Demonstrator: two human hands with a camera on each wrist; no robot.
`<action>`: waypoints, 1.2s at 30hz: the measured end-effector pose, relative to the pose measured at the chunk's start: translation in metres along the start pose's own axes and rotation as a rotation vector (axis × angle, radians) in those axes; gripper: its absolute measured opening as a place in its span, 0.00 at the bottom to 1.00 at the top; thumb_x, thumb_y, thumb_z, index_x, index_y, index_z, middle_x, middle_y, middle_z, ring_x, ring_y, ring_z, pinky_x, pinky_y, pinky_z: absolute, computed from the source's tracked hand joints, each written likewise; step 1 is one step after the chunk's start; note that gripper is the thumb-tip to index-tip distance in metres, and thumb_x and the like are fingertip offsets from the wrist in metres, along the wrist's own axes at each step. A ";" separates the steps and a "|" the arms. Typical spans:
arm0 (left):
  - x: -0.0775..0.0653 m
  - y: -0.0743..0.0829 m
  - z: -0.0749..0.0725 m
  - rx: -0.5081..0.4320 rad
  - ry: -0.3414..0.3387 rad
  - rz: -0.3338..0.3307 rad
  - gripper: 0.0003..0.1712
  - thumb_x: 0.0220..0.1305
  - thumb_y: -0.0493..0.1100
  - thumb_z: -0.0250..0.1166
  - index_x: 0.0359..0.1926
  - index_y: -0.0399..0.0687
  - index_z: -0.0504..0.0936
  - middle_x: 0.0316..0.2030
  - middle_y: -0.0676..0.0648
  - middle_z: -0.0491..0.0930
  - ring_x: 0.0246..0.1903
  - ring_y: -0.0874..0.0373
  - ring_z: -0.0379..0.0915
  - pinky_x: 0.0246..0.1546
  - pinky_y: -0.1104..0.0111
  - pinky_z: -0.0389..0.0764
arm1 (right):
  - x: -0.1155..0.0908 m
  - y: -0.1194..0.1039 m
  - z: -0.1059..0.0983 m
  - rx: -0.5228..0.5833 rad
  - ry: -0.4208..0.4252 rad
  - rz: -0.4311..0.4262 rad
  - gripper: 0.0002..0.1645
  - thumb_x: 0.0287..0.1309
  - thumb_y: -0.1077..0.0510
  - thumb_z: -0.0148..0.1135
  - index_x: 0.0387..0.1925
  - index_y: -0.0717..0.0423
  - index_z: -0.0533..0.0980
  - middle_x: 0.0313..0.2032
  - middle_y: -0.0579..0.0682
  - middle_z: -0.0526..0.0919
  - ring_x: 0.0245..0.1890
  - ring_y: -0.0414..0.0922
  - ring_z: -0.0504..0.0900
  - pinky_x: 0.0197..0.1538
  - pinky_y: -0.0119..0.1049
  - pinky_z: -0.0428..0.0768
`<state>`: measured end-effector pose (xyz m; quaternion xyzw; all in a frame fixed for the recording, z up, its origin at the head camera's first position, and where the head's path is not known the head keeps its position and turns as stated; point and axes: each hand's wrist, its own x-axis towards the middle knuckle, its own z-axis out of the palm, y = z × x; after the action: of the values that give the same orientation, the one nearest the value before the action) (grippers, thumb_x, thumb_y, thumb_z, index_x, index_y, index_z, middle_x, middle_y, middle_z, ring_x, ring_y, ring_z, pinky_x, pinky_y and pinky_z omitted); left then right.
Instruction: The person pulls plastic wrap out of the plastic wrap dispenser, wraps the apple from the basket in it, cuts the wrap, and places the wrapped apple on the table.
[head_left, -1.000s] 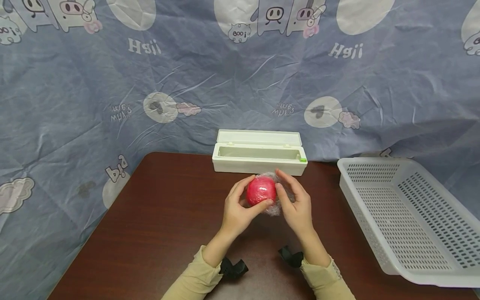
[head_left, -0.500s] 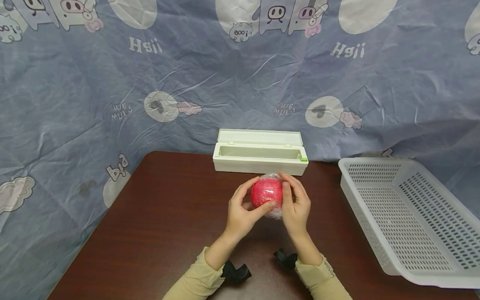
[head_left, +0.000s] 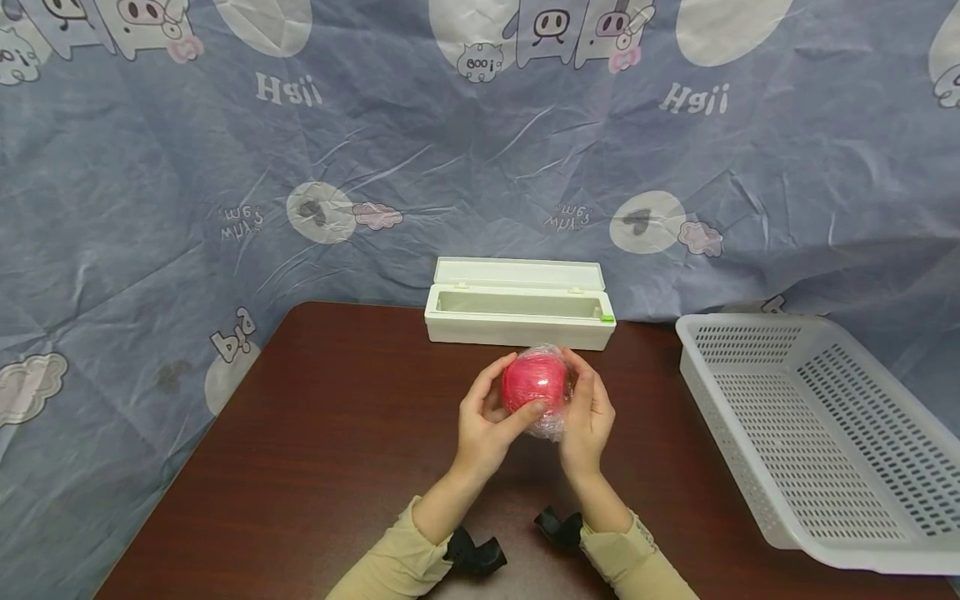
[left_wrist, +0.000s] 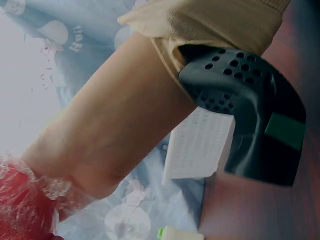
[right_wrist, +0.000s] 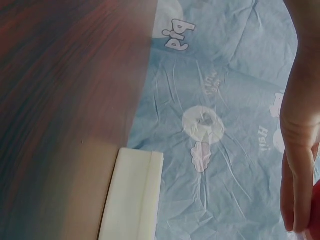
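A red ball [head_left: 534, 382] wrapped in clear cling film [head_left: 549, 427] is held between both hands above the table. My left hand [head_left: 482, 429] grips its left side, thumb across the front and fingers round the back. On the right side, my right hand [head_left: 587, 427] holds the wrapped ball with its thumb pointing up and its fingertips partly behind it. Crinkled film bunches at the ball's lower right. The left wrist view catches the red ball [left_wrist: 22, 205] under loose film at the lower left corner. In the right wrist view only a sliver of red shows beside the fingers [right_wrist: 300, 200].
Behind the hands stands a long white box [head_left: 520, 332], its lid raised and a green piece [head_left: 607, 318] at its right end. A white perforated basket [head_left: 738, 450] occupies the right side of the brown table [head_left: 337, 433]. A blue printed cloth [head_left: 465, 167] hangs behind.
The ball and left hand have shifted slightly right. The right hand has drawn in closer against the ball's side, and the loose film there now lies nearer the ball.
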<state>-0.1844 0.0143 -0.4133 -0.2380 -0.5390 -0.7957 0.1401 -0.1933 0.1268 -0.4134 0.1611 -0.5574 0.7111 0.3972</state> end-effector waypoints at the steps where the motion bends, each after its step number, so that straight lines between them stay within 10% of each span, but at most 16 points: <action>1: -0.001 0.000 0.000 -0.012 0.004 -0.003 0.40 0.51 0.45 0.73 0.60 0.32 0.67 0.53 0.36 0.72 0.47 0.51 0.75 0.44 0.59 0.79 | -0.001 0.000 0.000 0.017 0.003 0.011 0.19 0.71 0.65 0.41 0.49 0.76 0.72 0.49 0.53 0.81 0.50 0.47 0.76 0.51 0.33 0.76; 19: -0.005 -0.005 0.004 -0.086 0.010 -0.051 0.41 0.54 0.52 0.70 0.61 0.33 0.65 0.53 0.39 0.72 0.47 0.54 0.74 0.46 0.64 0.78 | 0.000 -0.002 0.000 0.065 -0.055 0.073 0.26 0.74 0.56 0.34 0.53 0.74 0.72 0.52 0.54 0.79 0.50 0.47 0.74 0.47 0.31 0.77; 31: 0.003 0.014 -0.001 0.324 -0.132 -0.021 0.40 0.59 0.60 0.63 0.57 0.30 0.65 0.57 0.34 0.68 0.46 0.45 0.72 0.39 0.61 0.80 | 0.011 -0.006 -0.009 -0.040 -0.091 0.040 0.24 0.72 0.61 0.36 0.48 0.76 0.75 0.46 0.53 0.83 0.46 0.44 0.79 0.47 0.29 0.77; 36: 0.005 0.028 0.000 0.325 -0.169 -0.013 0.39 0.61 0.56 0.63 0.57 0.29 0.63 0.54 0.33 0.69 0.47 0.43 0.71 0.42 0.59 0.79 | 0.015 -0.004 -0.015 -0.105 -0.140 0.050 0.24 0.73 0.59 0.38 0.47 0.75 0.76 0.46 0.54 0.83 0.47 0.43 0.79 0.49 0.30 0.77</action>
<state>-0.1750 0.0038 -0.3881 -0.2748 -0.6719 -0.6762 0.1260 -0.1967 0.1467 -0.4060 0.1754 -0.6242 0.6775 0.3473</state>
